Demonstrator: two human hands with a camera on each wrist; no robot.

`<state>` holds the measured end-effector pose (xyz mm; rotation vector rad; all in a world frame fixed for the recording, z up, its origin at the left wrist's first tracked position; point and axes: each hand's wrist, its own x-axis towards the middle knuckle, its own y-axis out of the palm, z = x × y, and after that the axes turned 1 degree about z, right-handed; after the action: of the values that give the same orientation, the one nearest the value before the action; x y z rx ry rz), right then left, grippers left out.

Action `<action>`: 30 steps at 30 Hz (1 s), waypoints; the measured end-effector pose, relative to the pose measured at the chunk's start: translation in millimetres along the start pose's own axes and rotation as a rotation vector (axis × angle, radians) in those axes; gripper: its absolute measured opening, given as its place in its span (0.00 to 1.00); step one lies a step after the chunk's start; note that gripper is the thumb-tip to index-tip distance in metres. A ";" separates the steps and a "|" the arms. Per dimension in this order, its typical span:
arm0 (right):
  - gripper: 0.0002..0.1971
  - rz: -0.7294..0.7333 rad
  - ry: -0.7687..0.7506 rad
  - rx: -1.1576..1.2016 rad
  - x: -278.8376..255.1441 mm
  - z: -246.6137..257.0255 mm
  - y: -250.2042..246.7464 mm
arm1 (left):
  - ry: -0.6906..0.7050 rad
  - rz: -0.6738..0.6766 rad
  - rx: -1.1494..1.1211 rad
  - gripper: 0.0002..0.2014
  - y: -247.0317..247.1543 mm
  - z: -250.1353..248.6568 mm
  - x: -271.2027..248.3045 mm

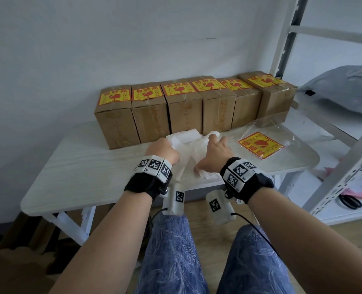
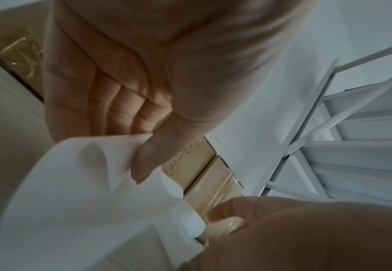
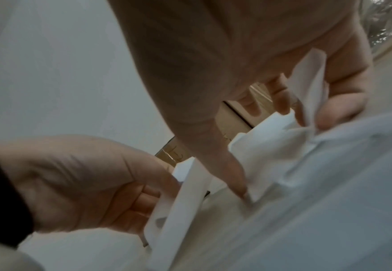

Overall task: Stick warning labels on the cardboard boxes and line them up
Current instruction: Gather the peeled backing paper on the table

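Several cardboard boxes (image 1: pixel 184 107) stand in a row along the back of the white table (image 1: pixel 80 172), each with a yellow and red warning label (image 1: pixel 114 96) on top. In front of them lie white backing sheets (image 1: pixel 186 149). My left hand (image 1: pixel 163 149) pinches one end of the sheets (image 2: pixel 85 165) between thumb and fingers. My right hand (image 1: pixel 215 148) grips the other end, a white strip (image 3: pixel 311 80) caught between its fingers. A clear bag of spare labels (image 1: pixel 260 145) lies at the right of the table.
A white metal shelf rack (image 1: pixel 345 124) stands close at the right, holding a grey bag (image 1: pixel 345 85) and scissors (image 1: pixel 350 201) lower down. The wall is right behind the boxes. My knees sit under the table's front edge.
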<state>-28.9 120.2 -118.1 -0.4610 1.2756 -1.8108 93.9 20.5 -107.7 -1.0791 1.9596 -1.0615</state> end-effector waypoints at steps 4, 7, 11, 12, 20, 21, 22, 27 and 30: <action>0.37 -0.084 0.049 -0.143 -3.9 1.1 -3.6 | 0.053 -0.110 0.002 0.07 -1.3 0.4 -2.7; 0.30 -0.114 0.090 -0.210 -2.2 -3.5 -5.0 | 0.131 -0.223 -0.024 0.09 -1.1 -3.8 -7.6; 0.24 -0.060 0.056 -0.201 1.9 -11.7 -12.6 | 0.227 -0.217 0.032 0.07 -3.3 -14.3 -0.3; 0.21 -0.052 0.037 -0.197 1.8 -14.0 -15.6 | 0.241 -0.195 0.072 0.08 -4.4 -17.5 3.6; 0.01 -0.245 -0.070 -0.143 6.9 -16.1 -55.4 | 0.351 -0.114 0.310 0.09 -9.8 -46.5 25.5; 0.02 -0.266 -0.100 -0.166 11.0 -15.2 -59.3 | 0.333 -0.077 0.313 0.11 -8.2 -49.3 30.2; 0.04 -0.263 -0.119 -0.204 15.6 -13.9 -61.8 | 0.305 -0.025 0.324 0.12 -6.9 -52.3 34.2; 0.09 -0.017 -0.189 -0.313 49.6 -12.8 -48.1 | 0.255 0.153 0.396 0.18 1.1 -64.5 47.8; 0.08 0.091 -0.196 -0.324 60.7 -9.2 -44.5 | 0.225 0.211 0.433 0.24 0.4 -71.4 50.8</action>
<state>-89.0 81.9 -92.2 -0.7272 1.4313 -1.4488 12.3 0.0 -83.2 -0.5259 1.8396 -1.4493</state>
